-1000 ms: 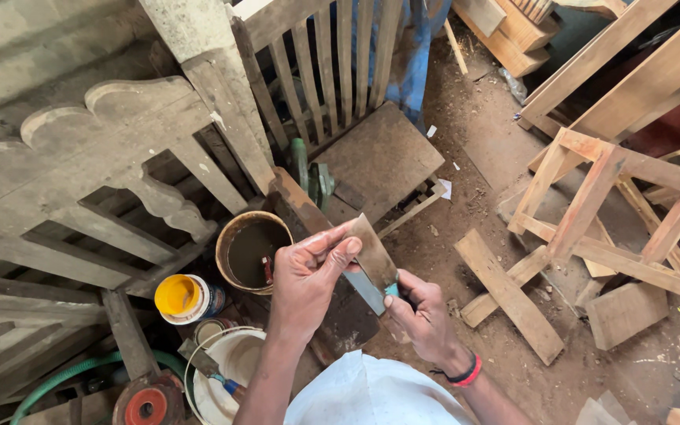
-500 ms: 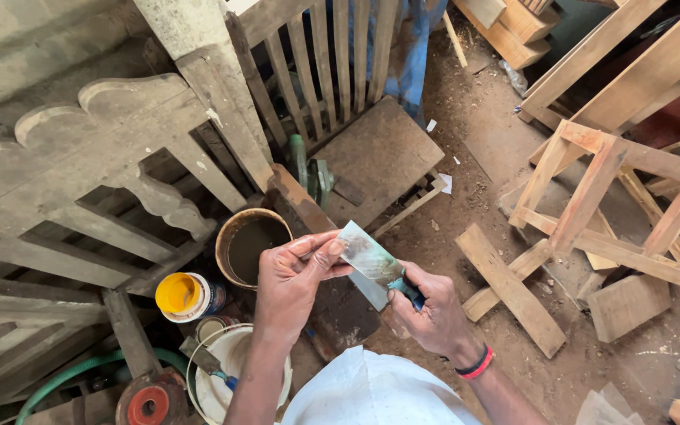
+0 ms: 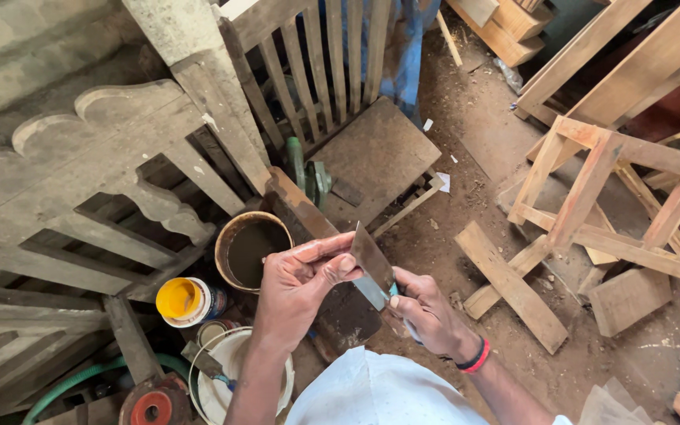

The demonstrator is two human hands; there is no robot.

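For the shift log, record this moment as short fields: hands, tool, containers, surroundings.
left hand: left hand pinches the blade of the putty knife with its fingertips
right hand: right hand grips the knife's handle
containers: brown tub of dark paste; yellow-lidded can; white bucket
surroundings: grey wooden frame on the left; bare wooden stool frame on the dirt floor

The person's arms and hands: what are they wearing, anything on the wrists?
Both forearms are bare, with no gloves on the left hand or the right hand. The right wrist carries a band in black and red. The fingers look smeared with a dull paste. A white garment covers the body below.
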